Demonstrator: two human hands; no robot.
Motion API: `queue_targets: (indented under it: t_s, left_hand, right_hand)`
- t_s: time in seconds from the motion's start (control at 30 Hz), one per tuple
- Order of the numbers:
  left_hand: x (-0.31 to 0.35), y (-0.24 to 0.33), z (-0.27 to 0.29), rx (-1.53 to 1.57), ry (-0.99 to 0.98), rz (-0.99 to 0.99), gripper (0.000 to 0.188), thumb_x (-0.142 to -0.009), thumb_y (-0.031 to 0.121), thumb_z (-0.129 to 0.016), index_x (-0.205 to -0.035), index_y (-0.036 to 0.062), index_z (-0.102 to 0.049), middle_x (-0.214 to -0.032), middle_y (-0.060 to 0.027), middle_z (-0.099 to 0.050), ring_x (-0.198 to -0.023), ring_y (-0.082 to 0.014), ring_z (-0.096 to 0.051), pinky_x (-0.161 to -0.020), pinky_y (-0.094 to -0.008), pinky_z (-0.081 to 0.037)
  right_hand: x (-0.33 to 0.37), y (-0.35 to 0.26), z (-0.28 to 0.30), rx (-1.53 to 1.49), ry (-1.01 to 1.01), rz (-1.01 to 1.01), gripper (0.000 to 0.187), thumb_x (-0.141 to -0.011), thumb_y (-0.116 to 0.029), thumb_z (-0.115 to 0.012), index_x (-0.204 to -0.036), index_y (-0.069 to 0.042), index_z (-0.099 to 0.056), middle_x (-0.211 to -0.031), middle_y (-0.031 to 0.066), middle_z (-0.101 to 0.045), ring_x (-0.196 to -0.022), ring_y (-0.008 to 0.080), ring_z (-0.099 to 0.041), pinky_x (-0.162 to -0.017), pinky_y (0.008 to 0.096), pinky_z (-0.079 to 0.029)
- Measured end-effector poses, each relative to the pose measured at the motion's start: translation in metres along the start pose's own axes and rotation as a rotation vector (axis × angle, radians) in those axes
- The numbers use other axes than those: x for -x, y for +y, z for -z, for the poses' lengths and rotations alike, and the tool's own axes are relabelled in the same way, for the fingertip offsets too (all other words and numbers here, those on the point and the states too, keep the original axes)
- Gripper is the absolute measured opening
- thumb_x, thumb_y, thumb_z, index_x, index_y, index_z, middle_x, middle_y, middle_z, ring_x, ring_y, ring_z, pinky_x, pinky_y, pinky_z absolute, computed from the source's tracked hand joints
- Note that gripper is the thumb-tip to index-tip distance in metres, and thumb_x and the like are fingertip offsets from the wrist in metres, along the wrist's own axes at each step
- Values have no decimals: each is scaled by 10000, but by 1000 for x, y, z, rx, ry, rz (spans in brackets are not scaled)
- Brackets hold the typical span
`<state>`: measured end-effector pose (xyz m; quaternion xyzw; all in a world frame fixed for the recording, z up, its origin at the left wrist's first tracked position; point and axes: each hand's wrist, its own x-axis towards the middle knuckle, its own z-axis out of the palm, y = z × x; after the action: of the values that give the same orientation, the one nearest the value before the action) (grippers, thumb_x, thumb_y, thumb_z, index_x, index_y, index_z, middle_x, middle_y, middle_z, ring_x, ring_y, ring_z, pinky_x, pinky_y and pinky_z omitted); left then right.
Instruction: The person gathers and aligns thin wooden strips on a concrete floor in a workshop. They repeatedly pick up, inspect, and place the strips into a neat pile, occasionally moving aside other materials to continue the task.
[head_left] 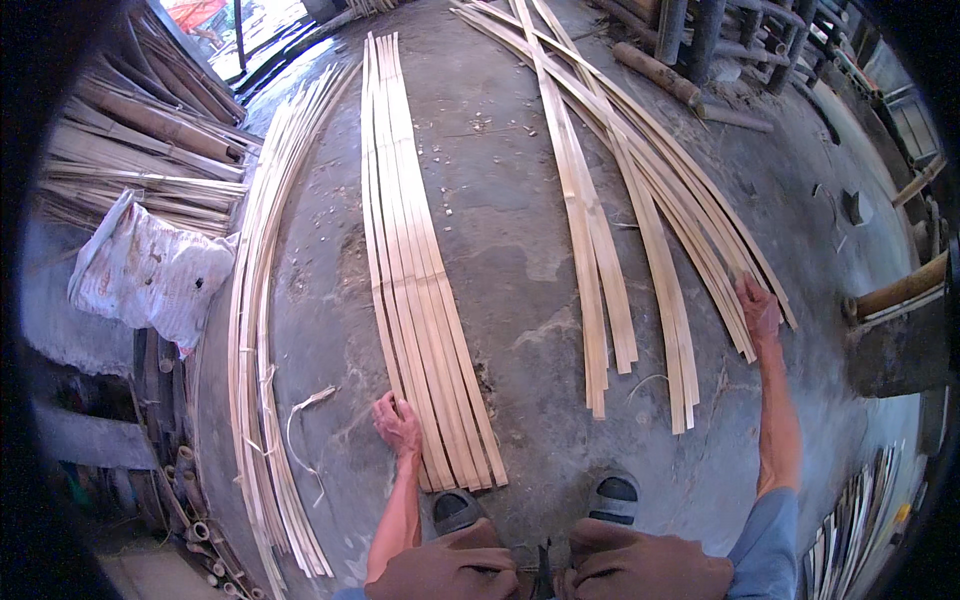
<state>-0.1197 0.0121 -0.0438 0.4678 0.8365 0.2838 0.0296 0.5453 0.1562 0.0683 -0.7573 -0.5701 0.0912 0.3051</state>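
Observation:
Several long flat bamboo strips (412, 250) lie side by side on the floor, fanning slightly wider toward my feet. Beside their left edge, close to the near end, is my left hand (398, 426), with its fingers loosely bent and nothing visible in them. Out to the right, my right arm reaches over a second, looser spread of strips (655, 185), which cross one another at the far end. My right hand (760, 306) is closed on a bamboo strip in the rightmost group; its fingertips are partly hidden.
A long bundle of thin strips (262, 290) curves along the left. Beyond it are a white sack (155, 265) and stacked split bamboo (150, 110). A cut bamboo pole (655, 72) and a wooden frame stand at the far right. More slivers (850, 530) lie at the near right.

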Motion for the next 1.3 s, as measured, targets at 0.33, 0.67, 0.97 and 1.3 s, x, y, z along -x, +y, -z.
queue_targets:
  t_s: [0.33, 0.67, 0.97, 1.3]
  left_hand:
    - [-1, 11, 2, -46, -10, -42, 276, -892, 196, -569, -1138, 70, -580, -1073, -130, -575, -1043, -327, -561, -900, -484, -425]
    - [-3, 18, 4, -11, -20, 24, 291, -880, 222, -590, -1143, 97, -584, -1120, -121, -583, -1108, -324, -548, -941, -495, -418]
    - [-4, 9, -4, 1, 9, -33, 295, -875, 214, -593, -1142, 91, -585, -1113, -130, -577, -1097, -337, -544, -936, -485, -424]
    - [0, -1, 0, 173, 15, -26, 383, -870, 222, -612, -1210, 49, -574, -1137, -161, -555, -1099, -339, -528, -955, -486, -406]
  right_hand:
    - [-13, 71, -35, 452, 179, 252, 379, -997, -372, -519, -1143, -52, -658, -932, 160, -677, -866, 375, -645, -748, 434, -502]
    - [194, -217, -222, -300, -612, 286, 513, -927, -327, -627, -1345, -51, -515, -987, 152, -701, -887, 318, -691, -756, 438, -527]
    - [259, -279, -254, -304, -615, 98, 372, -921, -299, -622, -1192, -54, -554, -832, 94, -674, -755, 280, -663, -675, 415, -519]
    - [173, -254, -88, -708, -248, -144, 285, -976, -251, -611, -1074, 16, -631, -743, -29, -524, -664, 68, -466, -584, 252, -395]
